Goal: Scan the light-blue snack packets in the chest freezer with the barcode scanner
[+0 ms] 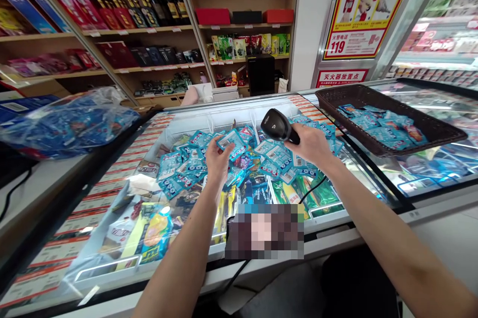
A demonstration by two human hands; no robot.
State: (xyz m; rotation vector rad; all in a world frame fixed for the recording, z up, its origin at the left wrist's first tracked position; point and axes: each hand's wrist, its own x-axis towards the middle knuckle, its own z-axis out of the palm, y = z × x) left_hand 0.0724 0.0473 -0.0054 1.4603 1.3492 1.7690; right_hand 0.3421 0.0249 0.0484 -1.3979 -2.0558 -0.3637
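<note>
My left hand (217, 158) pinches a small blue snack packet (234, 144) by its edge, with a barcode facing up. My right hand (311, 145) is wrapped round the handle of a black barcode scanner (275, 125), its head pointing left toward the packet. A black cable (312, 189) runs down from below my right wrist. Loose blue packets (172, 171) are spread on the freezer's glass lid (142, 231) to the left of my hands. More blue packets (278, 159) lie under and beside the scanner.
A brown basket (390, 91) with several blue packets stands on the freezer at the right. At the left, a clear plastic bag (70, 121) holds more blue packets. Frozen goods (157, 233) show through the glass. Shelves (142, 29) of boxes and bottles line the back.
</note>
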